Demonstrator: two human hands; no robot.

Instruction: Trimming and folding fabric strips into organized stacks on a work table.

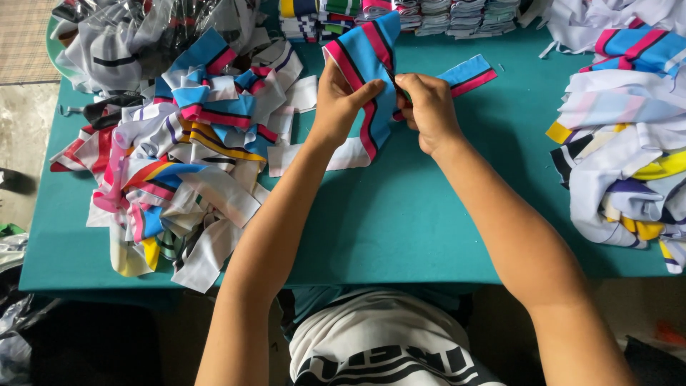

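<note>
Head view: both hands are gripping one striped cloth strip (pixel 368 68), blue with pink, black and white bands, and are holding it just above the green table (pixel 400 214). The left hand (pixel 337 104) is pinching the strip's folded middle, thumb lying across the front and fingers closed behind. The right hand (pixel 427 107) is closing tightly on the strip beside the left hand, fingers curled inward; whatever else it may be holding is hidden. One end of the strip is trailing right of the hands, the other is hanging down below the left hand onto the table. Left of the strip, a loose heap of mixed strips (pixel 179 164) is lying on the table. Right of the strip, a second heap (pixel 629 143) is resting at the table's edge. Behind the strip, folded stacks (pixel 429 16) are standing in a row.
</note>
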